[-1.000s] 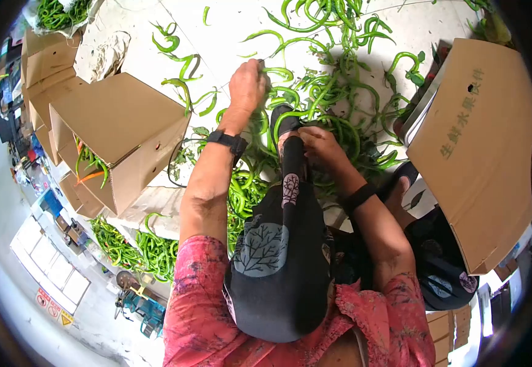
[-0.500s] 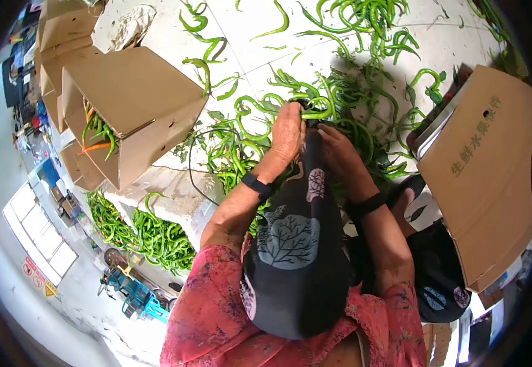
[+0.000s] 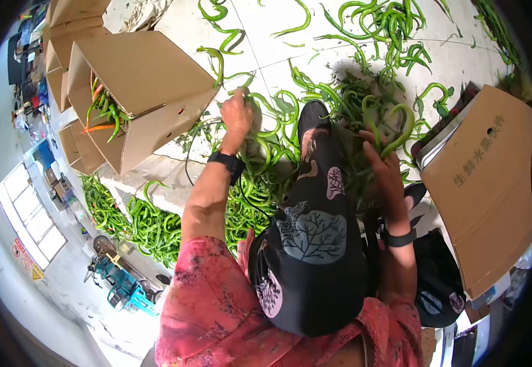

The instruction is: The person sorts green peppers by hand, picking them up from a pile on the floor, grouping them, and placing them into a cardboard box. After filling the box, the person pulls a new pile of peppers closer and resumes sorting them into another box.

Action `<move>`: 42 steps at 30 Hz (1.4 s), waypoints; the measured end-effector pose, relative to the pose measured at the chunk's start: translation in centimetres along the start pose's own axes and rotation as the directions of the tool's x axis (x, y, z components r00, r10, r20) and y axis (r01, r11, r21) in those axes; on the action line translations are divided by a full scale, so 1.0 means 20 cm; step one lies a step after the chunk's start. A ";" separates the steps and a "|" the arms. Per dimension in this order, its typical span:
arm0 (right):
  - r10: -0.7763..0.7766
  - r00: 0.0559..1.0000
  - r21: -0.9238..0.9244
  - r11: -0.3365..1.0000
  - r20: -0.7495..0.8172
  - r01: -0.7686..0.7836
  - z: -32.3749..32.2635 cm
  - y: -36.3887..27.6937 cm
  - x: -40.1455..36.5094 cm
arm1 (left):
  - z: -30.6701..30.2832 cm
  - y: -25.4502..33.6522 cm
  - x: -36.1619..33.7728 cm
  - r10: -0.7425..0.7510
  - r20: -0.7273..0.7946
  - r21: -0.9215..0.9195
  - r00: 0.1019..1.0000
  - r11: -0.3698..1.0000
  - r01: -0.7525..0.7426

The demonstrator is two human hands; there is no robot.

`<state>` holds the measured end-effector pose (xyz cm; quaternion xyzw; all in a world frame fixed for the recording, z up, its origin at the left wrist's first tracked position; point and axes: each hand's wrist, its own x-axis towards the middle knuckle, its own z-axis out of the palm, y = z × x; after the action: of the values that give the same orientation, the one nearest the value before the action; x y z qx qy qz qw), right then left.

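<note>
My right hand [image 3: 386, 172] is raised over the heap, its fingers round long curled green chili peppers [image 3: 408, 125] that loop up above the fingertips. Over to the left, my left hand [image 3: 236, 120] is low among loose green chili peppers [image 3: 285, 109] beside the cardboard box. Its fingers are bent together and point down, and what they may hold is hidden beneath them. Between the hands, my black shoe [image 3: 313, 116] stands amid the peppers. A leafy heap of peppers [image 3: 359, 98] lies just beyond the right hand.
An open cardboard box [image 3: 146, 70] with green and red peppers in it lies at the left. Another cardboard box [image 3: 483, 183] stands at the right. More peppers [image 3: 156, 226] are piled at the lower left, past a pale ledge [image 3: 159, 177]. Scattered peppers [image 3: 394, 24] lie on the tiled floor.
My hands were together at the front of my knee and have moved apart. The left hand went left toward the box; the right hand moved right and now holds curled chili peppers. The view has shifted slightly.
</note>
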<state>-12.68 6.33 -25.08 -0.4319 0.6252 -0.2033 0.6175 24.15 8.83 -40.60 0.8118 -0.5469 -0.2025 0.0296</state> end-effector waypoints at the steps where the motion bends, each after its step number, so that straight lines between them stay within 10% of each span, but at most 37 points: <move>1: 0.004 1.000 -0.005 1.000 0.008 -0.004 -0.03 0.02 -0.01 | -0.01 -0.03 0.01 0.105 -0.136 -0.016 0.985 0.994 -0.108; 6: 0.168 0.986 0.106 0.980 -0.005 -0.167 -0.08 0.02 0.00 | -0.33 0.23 -0.09 -0.065 -0.078 -0.353 0.995 0.935 0.034; 8: 0.089 0.995 0.014 0.996 0.040 -0.090 -0.04 -0.01 0.05 | -0.37 0.38 -0.18 0.088 0.088 -0.606 0.992 0.795 -0.016; 12: -0.196 0.943 -0.102 0.968 0.269 0.230 0.07 -0.06 0.14 | -0.34 0.75 -0.35 0.382 -0.015 -0.538 0.924 0.776 -0.330; 13: 0.037 0.907 -0.095 0.995 0.420 0.004 0.08 -0.14 0.15 | -0.31 0.82 -0.37 0.368 -0.023 -0.602 0.930 0.738 -0.307; 16: 0.028 0.955 -0.276 0.960 0.296 0.058 0.10 0.06 0.21 | -0.22 0.91 -0.41 0.321 -0.053 -0.699 0.946 0.665 -0.265; 18: -0.044 0.983 -0.172 0.982 0.178 0.076 -0.02 0.17 0.21 | -0.16 0.90 -0.47 0.062 0.196 -0.941 0.979 0.292 0.170; 22: 0.160 0.986 0.308 0.942 -0.053 -0.136 -0.13 0.03 0.15 | 0.06 0.38 -0.55 -0.037 0.020 -0.713 0.999 0.700 0.040; 26: 0.226 0.972 0.163 0.963 -0.070 -0.213 -0.16 0.13 0.16 | -0.05 0.38 -0.46 0.152 -0.175 -0.200 0.973 0.962 -0.187; 32: 0.142 0.990 0.327 0.936 -0.011 -0.131 -0.08 0.01 0.11 | 0.09 0.33 -0.32 0.301 -0.094 -0.026 0.949 0.952 -0.305; 38: 0.092 0.995 0.363 0.926 0.049 -0.103 -0.05 0.02 0.12 | -0.27 0.47 -0.32 0.165 -0.192 -0.460 0.968 0.855 -0.237; 42: 0.294 0.934 0.463 0.812 0.202 -0.355 0.05 -0.04 0.18 | -0.23 0.79 -0.31 0.635 -0.138 -0.486 0.760 0.625 -0.611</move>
<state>-10.98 3.43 -26.77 -0.1586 0.5786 -0.2207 0.7690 9.99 7.33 -30.29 0.5299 -0.7215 -0.3336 0.2956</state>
